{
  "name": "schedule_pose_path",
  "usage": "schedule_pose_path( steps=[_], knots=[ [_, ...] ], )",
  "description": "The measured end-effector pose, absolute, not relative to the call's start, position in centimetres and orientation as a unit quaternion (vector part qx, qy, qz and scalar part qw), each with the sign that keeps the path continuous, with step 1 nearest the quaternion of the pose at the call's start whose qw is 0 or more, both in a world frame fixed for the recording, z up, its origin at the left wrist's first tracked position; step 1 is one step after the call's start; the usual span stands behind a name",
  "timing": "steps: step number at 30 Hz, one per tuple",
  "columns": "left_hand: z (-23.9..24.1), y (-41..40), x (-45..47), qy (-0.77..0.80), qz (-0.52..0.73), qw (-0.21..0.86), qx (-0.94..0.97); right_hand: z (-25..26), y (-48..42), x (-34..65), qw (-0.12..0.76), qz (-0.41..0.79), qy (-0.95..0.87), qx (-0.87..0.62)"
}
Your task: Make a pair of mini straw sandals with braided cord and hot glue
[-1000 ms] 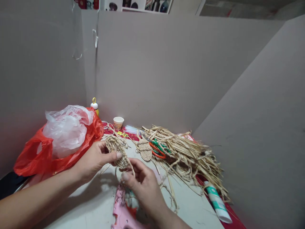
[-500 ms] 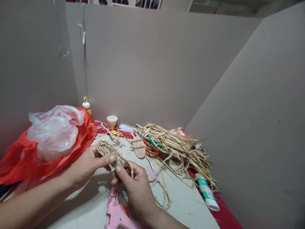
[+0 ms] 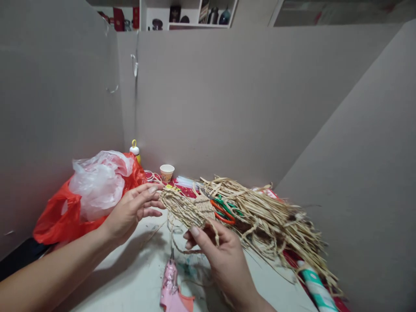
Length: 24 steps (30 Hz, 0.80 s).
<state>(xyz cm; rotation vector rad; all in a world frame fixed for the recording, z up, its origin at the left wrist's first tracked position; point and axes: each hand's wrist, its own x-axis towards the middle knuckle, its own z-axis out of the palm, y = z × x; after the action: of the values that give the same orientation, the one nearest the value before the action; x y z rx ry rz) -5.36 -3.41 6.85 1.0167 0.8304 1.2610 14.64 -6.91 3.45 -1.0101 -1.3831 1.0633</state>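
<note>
My right hand (image 3: 224,255) pinches the near end of a coiled straw-braid sole (image 3: 182,208), thumb on top. A loose tail of straw cord hangs from that end. My left hand (image 3: 136,208) is open with its fingers apart, its fingertips beside the far end of the sole; whether they touch it I cannot tell. Below the sole, a pink hot glue gun (image 3: 170,281) rests on the white board (image 3: 130,264), its nozzle pointing away from me. Partly hidden behind the held piece lies a second straw sole (image 3: 205,205).
Scissors with orange and green handles (image 3: 224,212) lie against a large straw bundle (image 3: 269,216). A green-and-white tube (image 3: 315,284) is at the right. Red and clear plastic bags (image 3: 97,186) are heaped at the left, near a paper cup (image 3: 167,172) and glue sticks (image 3: 187,182). Grey partitions surround the table.
My left hand has let go of the sole and spread its fingers. My right hand keeps its pinch. The view has shifted, so the surroundings sit lower and further right.
</note>
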Motion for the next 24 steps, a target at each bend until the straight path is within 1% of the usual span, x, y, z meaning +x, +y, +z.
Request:
schedule_pose_path(
  steps=[1, 3, 5, 7, 9, 11, 14, 16, 20, 22, 24],
  knots=[
    [7.0, -3.5, -5.4, 0.36, 0.561, 0.602, 0.439, 3.5, -6.9, 15.0, 0.53, 0.404, -0.612, -0.425],
    [7.4, -3.6, -5.6, 0.356, 0.579, 0.585, 0.443, 3.3, -6.7, 15.7, 0.536, 0.281, -0.685, -0.406],
    [7.9, -3.8, -5.8, 0.354, 0.579, 0.58, 0.45, 3.2, -6.3, 16.5, 0.543, 0.127, -0.754, -0.347],
    [8.2, -4.2, -6.0, 0.351, 0.557, 0.594, 0.462, 3.2, -5.9, 17.3, 0.531, -0.014, -0.801, -0.276],
    [8.3, -4.5, -5.9, 0.343, 0.524, 0.622, 0.47, 3.4, -5.5, 18.1, 0.498, -0.115, -0.827, -0.234],
    [8.2, -4.9, -5.8, 0.332, 0.49, 0.651, 0.475, 3.6, -5.1, 18.6, 0.467, -0.181, -0.837, -0.221],
    [7.8, -5.1, -5.5, 0.332, 0.459, 0.67, 0.48, 3.5, -4.8, 18.8, 0.445, -0.234, -0.837, -0.217],
    [7.5, -5.1, -5.3, 0.335, 0.455, 0.671, 0.48, 3.1, -4.6, 18.5, 0.451, -0.24, -0.833, -0.215],
    [7.0, -4.6, -5.3, 0.344, 0.467, 0.655, 0.483, 2.2, -4.2, 17.5, 0.456, -0.207, -0.841, -0.203],
    [6.9, -4.2, -5.5, 0.351, 0.475, 0.641, 0.49, 2.1, -4.2, 17.1, 0.438, -0.183, -0.854, -0.213],
    [6.9, -3.7, -5.8, 0.357, 0.492, 0.618, 0.499, 2.3, -4.4, 17.1, 0.399, -0.144, -0.871, -0.249]
  ],
)
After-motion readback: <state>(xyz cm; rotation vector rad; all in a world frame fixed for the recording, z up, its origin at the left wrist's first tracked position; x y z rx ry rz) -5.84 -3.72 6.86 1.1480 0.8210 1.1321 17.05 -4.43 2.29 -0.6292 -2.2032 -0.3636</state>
